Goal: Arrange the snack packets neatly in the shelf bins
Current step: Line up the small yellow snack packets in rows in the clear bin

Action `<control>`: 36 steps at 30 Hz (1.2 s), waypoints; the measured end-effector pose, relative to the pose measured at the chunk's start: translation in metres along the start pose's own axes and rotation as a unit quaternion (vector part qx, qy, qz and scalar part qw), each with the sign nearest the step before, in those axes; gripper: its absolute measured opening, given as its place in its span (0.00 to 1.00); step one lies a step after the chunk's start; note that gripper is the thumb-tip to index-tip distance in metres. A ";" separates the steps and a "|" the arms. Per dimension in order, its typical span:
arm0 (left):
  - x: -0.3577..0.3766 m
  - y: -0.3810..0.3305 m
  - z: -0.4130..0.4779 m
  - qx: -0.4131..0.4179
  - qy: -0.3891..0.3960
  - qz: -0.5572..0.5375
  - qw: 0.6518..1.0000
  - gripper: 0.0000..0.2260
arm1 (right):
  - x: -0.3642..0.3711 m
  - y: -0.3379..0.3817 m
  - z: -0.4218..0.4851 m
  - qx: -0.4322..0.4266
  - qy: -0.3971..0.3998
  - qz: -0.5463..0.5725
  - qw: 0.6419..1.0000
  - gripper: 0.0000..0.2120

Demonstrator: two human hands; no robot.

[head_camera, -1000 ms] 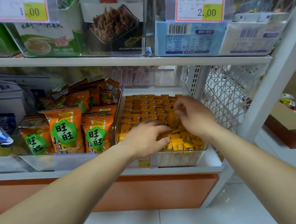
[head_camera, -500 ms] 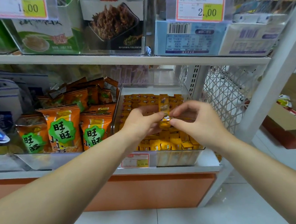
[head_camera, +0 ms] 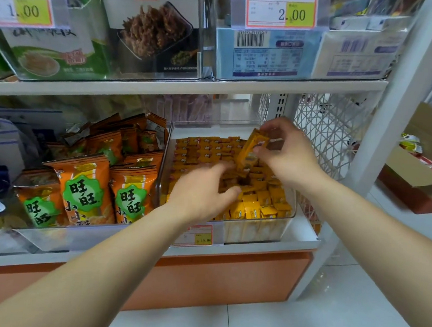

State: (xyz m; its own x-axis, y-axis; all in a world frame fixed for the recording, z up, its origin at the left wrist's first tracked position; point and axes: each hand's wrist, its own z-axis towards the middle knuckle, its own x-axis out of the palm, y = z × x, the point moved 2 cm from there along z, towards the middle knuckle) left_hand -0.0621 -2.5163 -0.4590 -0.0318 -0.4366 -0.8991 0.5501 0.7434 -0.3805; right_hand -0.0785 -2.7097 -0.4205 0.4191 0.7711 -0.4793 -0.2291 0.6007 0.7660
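Note:
A clear plastic bin (head_camera: 256, 228) on the lower shelf is packed with several small yellow-orange snack packets (head_camera: 255, 206) standing in rows. My right hand (head_camera: 287, 154) pinches one long yellow packet (head_camera: 250, 148) by its upper end and holds it tilted above the middle of the bin. My left hand (head_camera: 201, 191) reaches down into the bin just below it, fingers blurred and curled among the packets; whether they grip one is unclear.
To the left stands another bin with several orange bags with green labels (head_camera: 83, 190). A shelf board (head_camera: 185, 86) with boxed goods and price tags hangs close above. A white mesh side panel (head_camera: 326, 131) borders the bin on the right; cardboard boxes (head_camera: 426, 162) sit beyond.
Both hands were in the bin, then held one packet together above it. Now my right hand alone holds the packet higher, and my left hand has dropped back among the packets.

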 end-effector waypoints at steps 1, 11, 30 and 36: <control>0.002 0.004 -0.002 0.016 0.035 0.043 0.998 0.24 | 0.002 -0.003 -0.001 -0.005 0.016 -0.030 0.999 0.17; 0.003 0.014 -0.009 0.076 0.052 0.090 0.992 0.21 | 0.015 -0.005 -0.003 -0.097 0.247 -0.395 0.879 0.09; 0.008 0.015 -0.011 0.031 0.083 0.084 0.993 0.20 | 0.051 -0.002 -0.001 -0.067 0.087 -0.208 0.972 0.05; -0.003 0.015 -0.012 0.030 0.044 0.020 0.998 0.18 | 0.020 0.005 -0.008 -0.006 -0.027 -0.096 0.995 0.03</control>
State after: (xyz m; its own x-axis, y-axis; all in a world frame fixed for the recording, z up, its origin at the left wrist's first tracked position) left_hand -0.0637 -2.4983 -0.4649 -0.0818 -0.3592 -0.9297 0.6013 0.7261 -0.3334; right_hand -0.0786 -2.6898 -0.4300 0.5024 0.6298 -0.5925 -0.1502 0.7384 0.6575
